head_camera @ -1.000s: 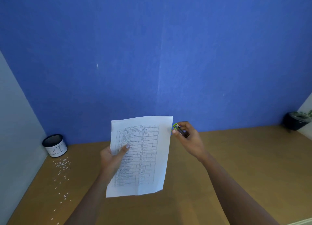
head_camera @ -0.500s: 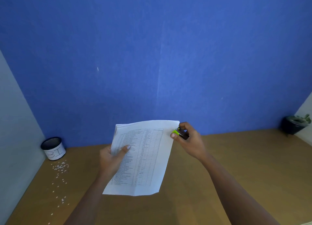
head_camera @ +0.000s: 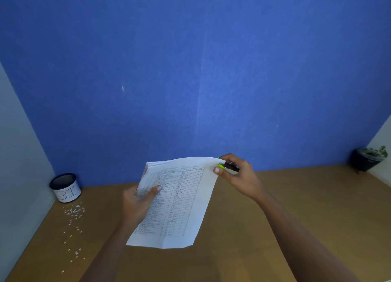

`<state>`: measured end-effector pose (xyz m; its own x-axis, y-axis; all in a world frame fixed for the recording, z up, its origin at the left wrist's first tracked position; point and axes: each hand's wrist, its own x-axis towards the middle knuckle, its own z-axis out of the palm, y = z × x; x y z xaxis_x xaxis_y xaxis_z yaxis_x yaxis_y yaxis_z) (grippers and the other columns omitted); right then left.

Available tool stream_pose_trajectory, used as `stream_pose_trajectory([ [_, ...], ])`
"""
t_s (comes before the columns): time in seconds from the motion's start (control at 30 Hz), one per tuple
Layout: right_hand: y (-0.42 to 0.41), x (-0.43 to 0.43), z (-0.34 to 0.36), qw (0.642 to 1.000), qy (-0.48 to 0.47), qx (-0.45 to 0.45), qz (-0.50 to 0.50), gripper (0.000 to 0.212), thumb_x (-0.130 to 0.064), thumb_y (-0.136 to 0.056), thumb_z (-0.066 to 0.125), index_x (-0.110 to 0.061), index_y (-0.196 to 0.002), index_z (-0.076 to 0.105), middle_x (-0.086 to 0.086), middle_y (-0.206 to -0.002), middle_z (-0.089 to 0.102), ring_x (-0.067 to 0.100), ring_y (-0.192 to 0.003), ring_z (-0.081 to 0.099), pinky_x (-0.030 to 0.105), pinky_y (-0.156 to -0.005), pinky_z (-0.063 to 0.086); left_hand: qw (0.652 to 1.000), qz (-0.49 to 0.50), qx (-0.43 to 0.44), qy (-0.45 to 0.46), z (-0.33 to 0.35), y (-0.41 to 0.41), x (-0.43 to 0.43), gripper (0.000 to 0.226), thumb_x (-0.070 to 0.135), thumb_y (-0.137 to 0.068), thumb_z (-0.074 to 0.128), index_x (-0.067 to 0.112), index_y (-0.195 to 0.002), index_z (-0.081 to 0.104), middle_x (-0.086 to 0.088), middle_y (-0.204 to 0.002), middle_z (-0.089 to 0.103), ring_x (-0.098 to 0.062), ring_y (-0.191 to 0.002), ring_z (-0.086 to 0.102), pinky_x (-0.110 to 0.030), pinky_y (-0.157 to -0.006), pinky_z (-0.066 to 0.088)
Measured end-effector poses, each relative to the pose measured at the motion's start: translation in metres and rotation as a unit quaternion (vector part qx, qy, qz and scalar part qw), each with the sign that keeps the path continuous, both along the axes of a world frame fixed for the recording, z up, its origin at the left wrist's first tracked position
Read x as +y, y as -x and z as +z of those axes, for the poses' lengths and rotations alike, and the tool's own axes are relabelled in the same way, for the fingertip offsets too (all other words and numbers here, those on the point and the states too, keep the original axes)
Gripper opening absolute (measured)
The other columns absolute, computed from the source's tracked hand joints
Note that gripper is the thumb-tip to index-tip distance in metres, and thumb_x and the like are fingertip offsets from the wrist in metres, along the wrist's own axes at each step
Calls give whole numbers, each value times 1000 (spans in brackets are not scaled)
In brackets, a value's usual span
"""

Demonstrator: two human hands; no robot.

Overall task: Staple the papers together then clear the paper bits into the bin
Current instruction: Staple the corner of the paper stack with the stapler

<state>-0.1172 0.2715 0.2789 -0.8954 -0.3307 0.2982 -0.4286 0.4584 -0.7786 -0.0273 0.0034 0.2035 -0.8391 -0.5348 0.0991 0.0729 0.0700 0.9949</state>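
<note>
My left hand [head_camera: 138,203] holds a stack of white printed papers [head_camera: 182,199] above the wooden table, thumb on the front page. My right hand [head_camera: 239,176] grips a small green and black stapler [head_camera: 227,166], which is at the papers' top right corner. The corner sits in the stapler's jaws. Small white paper bits [head_camera: 73,214] lie scattered on the table at the left. Just behind them stands a small black bin [head_camera: 65,187] with a white label.
A blue wall [head_camera: 190,70] rises behind the wooden table [head_camera: 296,207]. A grey panel [head_camera: 17,155] closes the left side. A dark pot with a plant [head_camera: 368,160] stands in the far right corner.
The papers have tilted back and lowered towards the table. The stapler has moved onto the top right corner of the stack.
</note>
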Motion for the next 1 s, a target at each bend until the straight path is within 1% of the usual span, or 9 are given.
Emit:
stream_pose_trajectory([
  [0.07,1,1,1,1000,-17,5,1,28,-54,-77,69,-31,-91,63,-10,-91,68,8,-86,63,40,-85,52,1000,3,-2,0,-1,0,-1,12,17,-70,82,14,-75,71,6,-68,74,-14,-66,71,-34,-60,56],
  [0.17,2,0,2,999,-36,2,0,41,-67,-70,63,-33,-91,62,-12,-92,68,4,-89,63,44,-86,52,1000,6,0,1,-1,1,-2,12,17,-70,82,15,-75,71,7,-67,73,-12,-65,71,-33,-60,56],
  [0.33,2,-1,5,998,-62,12,-1,38,-67,-73,61,-34,-90,61,-17,-94,68,2,-93,63,43,-84,53,1000,3,6,5,2,1,0,12,16,-71,81,15,-74,70,11,-63,72,-7,-62,70,-26,-55,55],
  [0.47,2,-2,7,993,-107,42,-20,23,-55,-80,64,-36,-93,61,-18,-96,65,-2,-95,60,30,-77,49,1000,0,2,-1,0,2,-2,12,17,-71,81,15,-76,71,9,-66,73,-12,-65,71,-33,-59,57],
  [0.57,3,-3,7,991,-116,70,-13,30,-61,-78,60,-35,-94,62,-20,-94,65,-2,-95,58,29,-77,48,1000,0,8,-2,1,2,-4,12,18,-71,81,18,-77,70,10,-68,73,-13,-67,72,-35,-60,58],
  [0.7,5,-7,4,988,-114,104,-21,43,-70,-73,49,-35,-93,63,-21,-89,64,-2,-91,56,29,-76,47,1000,-4,22,0,4,3,-3,13,14,-73,79,21,-77,69,16,-68,72,-7,-65,71,-33,-59,57],
  [0.83,6,-10,2,986,-98,125,-56,44,-71,-71,48,-35,-91,64,-17,-88,65,0,-87,57,28,-72,45,1000,-6,28,4,5,6,-2,14,14,-73,79,22,-78,68,18,-68,72,-4,-66,71,-28,-57,56],
  [0.93,7,-12,-1,983,-95,139,-75,40,-67,-71,53,-34,-90,65,-18,-88,66,1,-87,59,29,-73,45,999,-10,38,8,5,9,-1,16,12,-74,78,23,-81,68,20,-70,72,-3,-69,71,-20,-55,56],
  [1.0,8,-12,-2,983,-93,137,-78,36,-65,-72,57,-35,-91,66,-18,-89,66,0,-87,59,29,-73,46,999,-7,40,8,5,11,-2,17,13,-74,78,23,-83,68,21,-72,72,-2,-71,71,-19,-55,56],
])
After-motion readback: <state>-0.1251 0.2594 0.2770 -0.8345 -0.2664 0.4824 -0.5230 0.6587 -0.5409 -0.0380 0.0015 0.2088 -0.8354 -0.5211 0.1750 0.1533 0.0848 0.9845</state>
